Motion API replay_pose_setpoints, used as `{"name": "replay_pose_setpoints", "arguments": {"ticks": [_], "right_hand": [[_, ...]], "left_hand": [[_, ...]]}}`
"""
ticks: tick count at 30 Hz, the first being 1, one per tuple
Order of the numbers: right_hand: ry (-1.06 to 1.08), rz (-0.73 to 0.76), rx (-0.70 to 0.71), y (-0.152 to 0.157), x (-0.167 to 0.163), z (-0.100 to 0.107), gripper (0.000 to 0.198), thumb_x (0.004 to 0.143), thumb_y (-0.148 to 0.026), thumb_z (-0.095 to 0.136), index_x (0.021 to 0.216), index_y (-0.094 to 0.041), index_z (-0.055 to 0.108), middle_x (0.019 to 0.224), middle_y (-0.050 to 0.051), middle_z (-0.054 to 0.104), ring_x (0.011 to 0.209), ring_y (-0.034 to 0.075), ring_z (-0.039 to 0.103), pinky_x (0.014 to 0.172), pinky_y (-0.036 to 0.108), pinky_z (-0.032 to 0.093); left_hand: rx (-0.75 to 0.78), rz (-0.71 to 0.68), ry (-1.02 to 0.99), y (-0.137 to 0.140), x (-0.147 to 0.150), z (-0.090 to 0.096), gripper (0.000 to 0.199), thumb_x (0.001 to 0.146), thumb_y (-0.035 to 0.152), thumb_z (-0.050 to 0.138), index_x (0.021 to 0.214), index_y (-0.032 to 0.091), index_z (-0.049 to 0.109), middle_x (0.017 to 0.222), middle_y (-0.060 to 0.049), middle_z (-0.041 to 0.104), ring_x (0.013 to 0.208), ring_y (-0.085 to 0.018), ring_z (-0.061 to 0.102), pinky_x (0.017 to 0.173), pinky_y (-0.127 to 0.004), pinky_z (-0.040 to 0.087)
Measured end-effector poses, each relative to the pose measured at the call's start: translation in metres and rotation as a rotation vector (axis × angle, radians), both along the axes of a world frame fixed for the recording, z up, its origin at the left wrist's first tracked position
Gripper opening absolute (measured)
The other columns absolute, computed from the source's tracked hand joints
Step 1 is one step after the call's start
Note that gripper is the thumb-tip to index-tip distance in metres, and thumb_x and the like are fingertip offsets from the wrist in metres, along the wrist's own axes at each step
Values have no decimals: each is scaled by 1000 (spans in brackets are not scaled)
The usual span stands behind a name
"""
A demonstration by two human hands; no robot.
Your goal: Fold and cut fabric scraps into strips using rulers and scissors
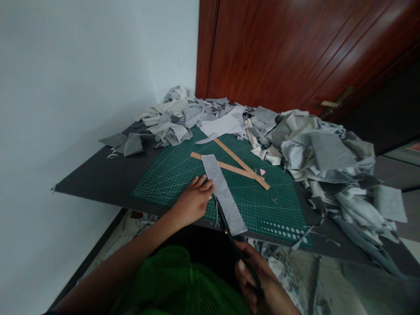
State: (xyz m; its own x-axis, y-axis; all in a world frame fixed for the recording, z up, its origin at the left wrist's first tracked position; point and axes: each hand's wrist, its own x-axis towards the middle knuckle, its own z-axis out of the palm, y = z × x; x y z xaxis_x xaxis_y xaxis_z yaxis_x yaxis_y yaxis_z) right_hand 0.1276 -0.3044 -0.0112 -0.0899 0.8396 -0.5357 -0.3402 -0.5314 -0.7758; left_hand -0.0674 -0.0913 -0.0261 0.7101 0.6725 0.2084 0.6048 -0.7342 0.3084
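A long grey fabric strip (225, 192) lies lengthwise on the green cutting mat (164, 175), its near end by the table's front edge. My left hand (195, 199) presses its bent fingers on the strip's left edge, about midway along; the fingertips partly hide what is under them. My right hand (256, 275), below the table edge, is closed round the handles of black scissors (225, 229). Their blades point up and away along the strip's left edge, towards my left hand. A thin thread or sliver of fabric (217, 214) hangs beside the blades.
Two wooden rulers (243, 162) cross on the mat, near a small pink triangular piece (262, 172). Grey and white fabric scraps (170, 131) are heaped along the back, with a larger heap (328, 148) at right. A white wall (98, 65) and wooden door (278, 52) border the table.
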Motion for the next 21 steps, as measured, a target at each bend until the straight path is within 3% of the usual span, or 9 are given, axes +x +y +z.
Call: {"name": "replay_pose_setpoints", "arguments": {"ticks": [12,21], "right_hand": [[-68,38,22,-1,1,-1,74,83,-66,76,138,-24,49,67,-10,53,37,1,36,33,12,33],[28,17,-61,2,6,6,75,75,-65,82,130,-26,51,62,-11,52,36,2,34,30,11,29]], "left_hand": [[5,-2,18,-1,0,1,45,99,11,45,141,15,60,156,-11,52,152,-35,35,126,-59,27],[-13,1,-19,-1,0,2,44,99,11,45,139,20,62,152,-7,56,151,-32,37,126,-58,27]]}}
